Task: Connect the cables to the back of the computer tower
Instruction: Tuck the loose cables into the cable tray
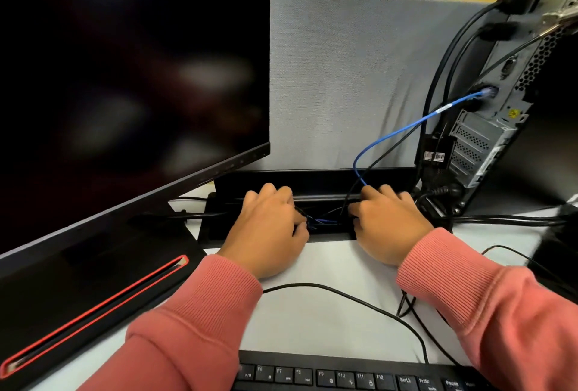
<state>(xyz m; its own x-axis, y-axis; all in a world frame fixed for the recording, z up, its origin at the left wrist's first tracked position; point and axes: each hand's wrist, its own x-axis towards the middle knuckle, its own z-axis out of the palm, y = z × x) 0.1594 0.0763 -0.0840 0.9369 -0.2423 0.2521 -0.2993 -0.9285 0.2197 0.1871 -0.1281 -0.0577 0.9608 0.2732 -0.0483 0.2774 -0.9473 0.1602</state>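
At the desk's cable slot [281,200], both hands' fingers [272,193] curl among cables [322,221]; grip unclear.
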